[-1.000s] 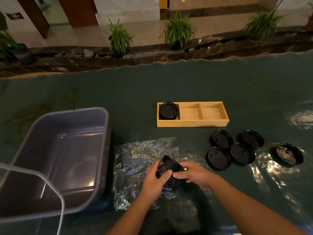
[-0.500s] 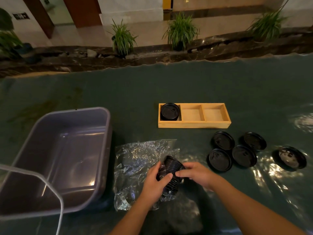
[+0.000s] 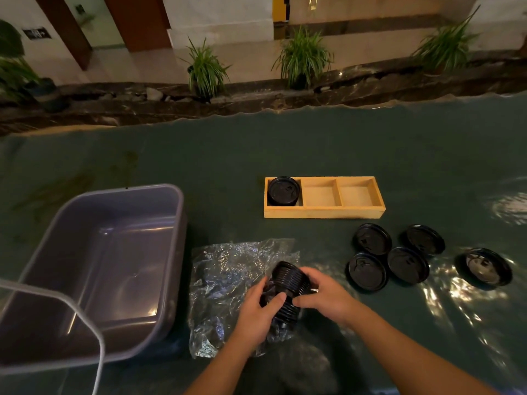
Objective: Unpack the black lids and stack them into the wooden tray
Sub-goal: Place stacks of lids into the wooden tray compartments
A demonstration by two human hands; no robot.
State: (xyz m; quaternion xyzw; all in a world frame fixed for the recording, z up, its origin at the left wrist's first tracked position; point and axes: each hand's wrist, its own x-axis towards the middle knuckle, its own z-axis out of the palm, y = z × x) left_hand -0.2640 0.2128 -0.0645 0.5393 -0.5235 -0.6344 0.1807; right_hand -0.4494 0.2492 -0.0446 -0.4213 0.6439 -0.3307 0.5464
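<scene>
A ribbed stack of black lids (image 3: 289,283) lies on its side over a crumpled clear plastic bag (image 3: 228,269). My left hand (image 3: 258,315) grips the stack's near end and my right hand (image 3: 323,295) grips its right side. The wooden tray (image 3: 325,212) has three compartments; black lids (image 3: 283,191) sit in the left one and the other two are bare. Several loose black lids (image 3: 372,239) lie on the table right of my hands, one (image 3: 483,266) farther right.
A grey plastic tub (image 3: 168,252) stands at the left, with a clear container rim (image 3: 85,317) at the lower left corner. The table has a dark green cover. Potted plants (image 3: 205,69) stand beyond the table's far edge.
The lid stack has turned a little between my hands, its far end lifting toward the tray. Both hands keep their hold.
</scene>
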